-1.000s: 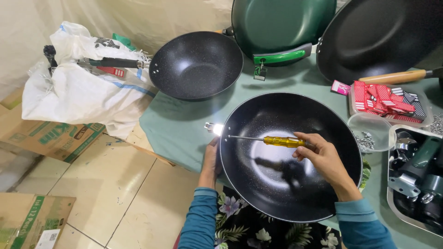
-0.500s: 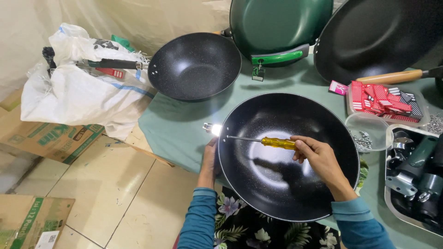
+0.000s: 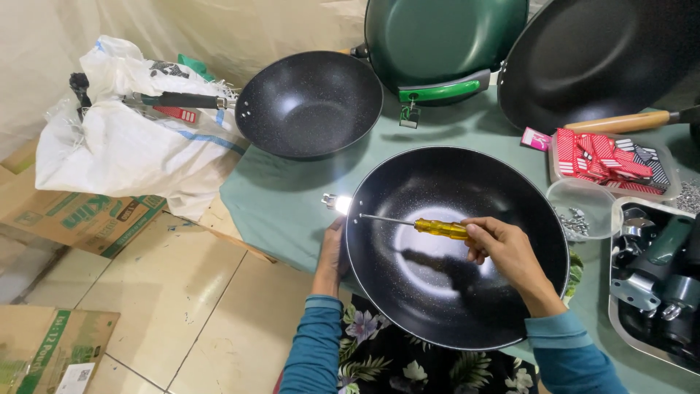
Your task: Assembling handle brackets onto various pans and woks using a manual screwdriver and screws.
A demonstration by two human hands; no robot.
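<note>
While the left hand (image 3: pixel 329 252) steadies the wok (image 3: pixel 456 292), the right hand (image 3: pixel 510 252) grips the screwdriver (image 3: pixel 430 227) inside it.

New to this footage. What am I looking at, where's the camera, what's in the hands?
No machine here: a person's two bare hands, filmed by a camera worn on the head and looking down. The right hand holds a yellow screwdriver, its tip at the inner wall of a black wok. The left hand steadies the wok's rim from outside. On the green cloth lie a second wok, a green pan, a box of red packets and a tray of parts.
</note>
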